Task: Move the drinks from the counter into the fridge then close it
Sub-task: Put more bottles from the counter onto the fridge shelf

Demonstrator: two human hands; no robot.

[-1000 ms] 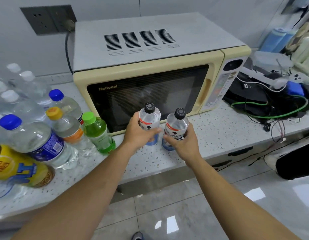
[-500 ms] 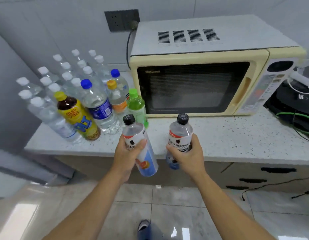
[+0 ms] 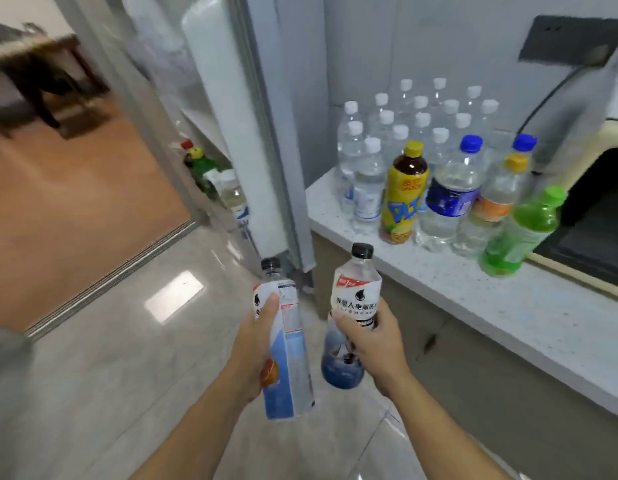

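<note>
We assess this as a domestic kitchen or pantry. At 3 o'clock we note a speckled stone counter (image 3: 508, 299) carrying a cream microwave (image 3: 612, 188), wired to a wall socket (image 3: 570, 39) at 1 o'clock. At 12 o'clock stands an open fridge door (image 3: 238, 133) with shelved bottles (image 3: 210, 174). Glossy floor tiles (image 3: 93, 393) meet wood flooring (image 3: 75, 202) at 10 o'clock.

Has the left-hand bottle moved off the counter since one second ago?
Yes. The left hand holds its bottle over the floor, clear of the counter, nearer the fridge.
</note>
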